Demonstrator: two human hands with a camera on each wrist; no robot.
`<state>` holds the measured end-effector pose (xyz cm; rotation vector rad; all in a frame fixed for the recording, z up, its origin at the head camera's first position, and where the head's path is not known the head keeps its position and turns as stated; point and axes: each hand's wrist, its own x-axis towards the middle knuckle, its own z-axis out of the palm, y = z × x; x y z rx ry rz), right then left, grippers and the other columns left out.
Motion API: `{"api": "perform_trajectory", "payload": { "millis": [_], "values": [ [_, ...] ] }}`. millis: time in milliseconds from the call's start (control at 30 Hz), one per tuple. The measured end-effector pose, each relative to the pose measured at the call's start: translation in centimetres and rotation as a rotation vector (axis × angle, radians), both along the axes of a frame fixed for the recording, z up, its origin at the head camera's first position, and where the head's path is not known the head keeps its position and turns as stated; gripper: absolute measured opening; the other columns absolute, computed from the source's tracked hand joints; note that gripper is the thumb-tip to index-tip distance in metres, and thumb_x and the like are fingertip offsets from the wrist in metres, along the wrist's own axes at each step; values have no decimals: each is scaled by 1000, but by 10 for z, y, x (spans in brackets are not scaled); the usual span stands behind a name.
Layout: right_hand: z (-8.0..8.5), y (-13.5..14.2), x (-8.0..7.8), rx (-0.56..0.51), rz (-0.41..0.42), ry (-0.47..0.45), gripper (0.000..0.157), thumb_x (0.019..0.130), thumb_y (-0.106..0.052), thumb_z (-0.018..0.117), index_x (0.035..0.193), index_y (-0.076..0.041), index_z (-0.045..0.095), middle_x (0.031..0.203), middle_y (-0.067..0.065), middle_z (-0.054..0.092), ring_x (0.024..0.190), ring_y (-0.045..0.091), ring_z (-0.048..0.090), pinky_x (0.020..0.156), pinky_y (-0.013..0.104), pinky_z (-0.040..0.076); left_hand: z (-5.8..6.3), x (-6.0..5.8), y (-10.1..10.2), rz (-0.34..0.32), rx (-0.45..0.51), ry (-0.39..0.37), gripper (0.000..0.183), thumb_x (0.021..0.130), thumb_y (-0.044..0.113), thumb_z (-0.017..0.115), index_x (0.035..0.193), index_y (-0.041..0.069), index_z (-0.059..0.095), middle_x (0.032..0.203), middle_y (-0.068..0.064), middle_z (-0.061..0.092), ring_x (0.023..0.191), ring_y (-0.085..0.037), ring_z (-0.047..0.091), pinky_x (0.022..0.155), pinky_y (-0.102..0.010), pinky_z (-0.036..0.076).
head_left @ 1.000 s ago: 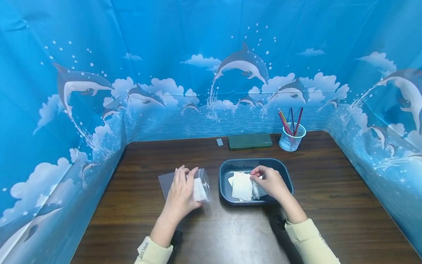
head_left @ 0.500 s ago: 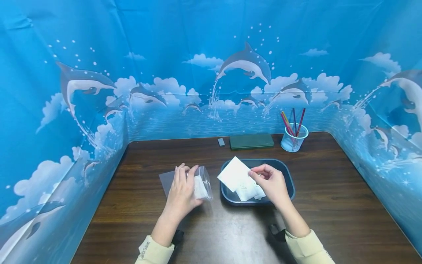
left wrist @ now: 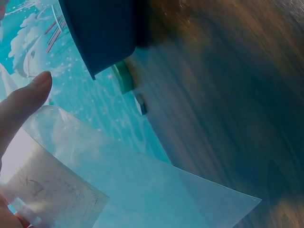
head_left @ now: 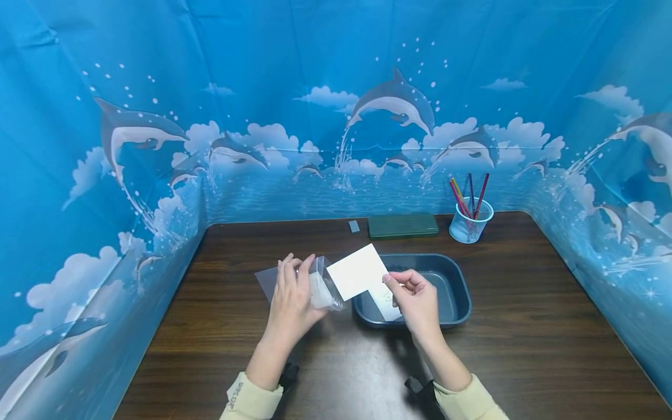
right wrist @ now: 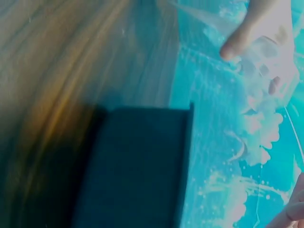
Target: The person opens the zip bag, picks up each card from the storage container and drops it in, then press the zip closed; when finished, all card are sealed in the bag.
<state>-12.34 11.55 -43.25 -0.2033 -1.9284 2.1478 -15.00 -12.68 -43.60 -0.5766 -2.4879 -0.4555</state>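
My left hand (head_left: 291, 300) grips a clear plastic bag (head_left: 328, 290), its mouth facing right. White packets lie inside; one packet (left wrist: 57, 187) with faint print shows through the plastic in the left wrist view. Between thumb and fingertips, my right hand (head_left: 417, 300) pinches a flat white square packet (head_left: 359, 272) by its right corner. This packet is close to the bag's mouth, over the left rim of a dark blue-grey tray (head_left: 459, 291). Below it shows another white packet (head_left: 385, 301) with small print; I cannot tell whether it lies in the tray or hangs from my fingers.
Behind the tray sit a green case (head_left: 403, 226) and a small grey block (head_left: 354, 226). A light blue mesh cup (head_left: 471, 221) with several pencils stands at the back right. A dolphin-print curtain (head_left: 336, 116) encloses the wooden table (head_left: 525, 326).
My right hand has lifted the white packet out of the tray and carried it left towards the bag. My left hand keeps its grip, and the bag's mouth has tilted up a little.
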Motion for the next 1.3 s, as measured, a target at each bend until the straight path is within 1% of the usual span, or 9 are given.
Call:
{"api": "perform_trajectory", "payload": {
  "millis": [300, 467, 600, 700, 800, 900, 1067, 1133, 1300],
  "values": [
    [20, -25, 15, -25, 58, 15, 13, 85, -3, 72, 90, 8, 67, 80, 16, 69, 46, 11, 46, 42, 17, 38, 1, 4, 7, 5, -19, -41, 115, 47, 37, 97, 140, 2, 39, 123, -22, 42, 134, -40, 30, 111, -54, 22],
    [20, -35, 19, -20, 107, 31, 10, 85, -2, 72, 89, 6, 68, 72, 19, 65, 46, 12, 46, 43, 17, 40, 0, 5, 9, -6, -7, -30, 116, 46, 36, 97, 140, 1, 39, 123, -22, 43, 133, -41, 31, 110, -55, 25],
    [18, -40, 20, -10, 150, 37, 10, 85, -3, 72, 88, 6, 68, 75, 24, 65, 45, 12, 45, 43, 17, 39, -1, 5, 11, -10, -5, -21, 115, 46, 36, 97, 139, 1, 40, 122, -23, 43, 132, -42, 32, 109, -55, 26],
    [16, -43, 21, 18, 169, 33, 9, 84, -3, 73, 87, 4, 69, 79, 21, 68, 45, 11, 46, 43, 17, 41, 0, 5, 11, -7, -15, -28, 115, 46, 36, 97, 139, 1, 40, 123, -23, 43, 133, -41, 31, 110, -54, 25],
    [14, -45, 21, 71, 185, 41, 7, 84, -4, 73, 87, 2, 71, 78, 19, 68, 45, 10, 47, 43, 16, 41, 0, 5, 12, -2, -19, -35, 114, 48, 36, 97, 140, 1, 39, 124, -23, 43, 133, -41, 30, 110, -54, 25],
    [12, -46, 22, 146, 203, 75, 6, 84, -4, 74, 87, 0, 72, 66, 15, 64, 44, 9, 46, 41, 17, 39, 1, 6, 12, 6, -16, -45, 114, 49, 35, 96, 141, 1, 38, 125, -22, 42, 134, -40, 29, 109, -54, 27],
    [-12, -48, 15, 267, 206, 132, 6, 83, -15, 77, 88, -12, 75, 52, 0, 53, 43, 9, 43, 37, 18, 32, -1, 7, 12, 8, -5, -38, 114, 48, 35, 96, 140, 2, 39, 125, -23, 42, 134, -39, 29, 107, -55, 30],
    [-22, -48, 12, 322, 198, 159, 7, 83, -21, 77, 89, -19, 75, 54, -4, 53, 43, 9, 42, 37, 19, 31, -2, 7, 12, 3, -4, -28, 114, 48, 36, 96, 140, 2, 39, 125, -22, 42, 133, -39, 29, 107, -55, 29],
    [-25, -49, 11, 494, 173, 264, 8, 85, -22, 75, 93, -22, 75, 67, -14, 58, 44, 6, 43, 38, 20, 36, -4, 7, 12, 1, 0, -20, 113, 47, 36, 96, 139, 2, 40, 123, -22, 43, 133, -40, 30, 106, -55, 31]
  ]
}}
